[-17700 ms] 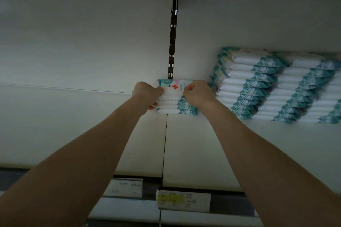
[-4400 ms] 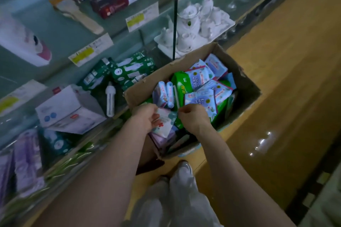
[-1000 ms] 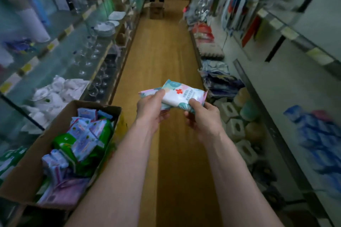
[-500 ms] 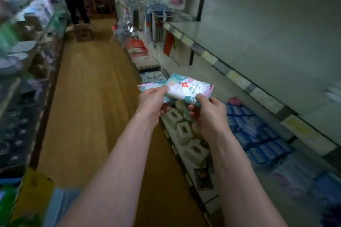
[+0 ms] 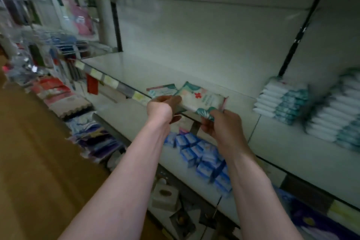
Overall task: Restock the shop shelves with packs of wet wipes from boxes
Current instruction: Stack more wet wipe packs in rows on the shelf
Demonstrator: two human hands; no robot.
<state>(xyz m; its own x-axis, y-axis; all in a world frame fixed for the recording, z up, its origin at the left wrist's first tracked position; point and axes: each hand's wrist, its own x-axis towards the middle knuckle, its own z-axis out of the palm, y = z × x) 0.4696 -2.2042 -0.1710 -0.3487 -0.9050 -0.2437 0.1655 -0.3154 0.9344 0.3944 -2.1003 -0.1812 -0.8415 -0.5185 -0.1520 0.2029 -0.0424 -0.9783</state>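
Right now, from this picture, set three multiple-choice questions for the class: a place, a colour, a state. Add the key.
1. Where is the stack of wipes? A on the shelf, right of the hands; B on the floor; C in a box.
2. The cross on the held pack is: A black; B red; C yellow.
3. The left hand and right hand: A hang empty; B press the shelf; C hold packs.
Key: A, it stands on the shelf; B, the cross shows red; C, fingers curl round the packs.
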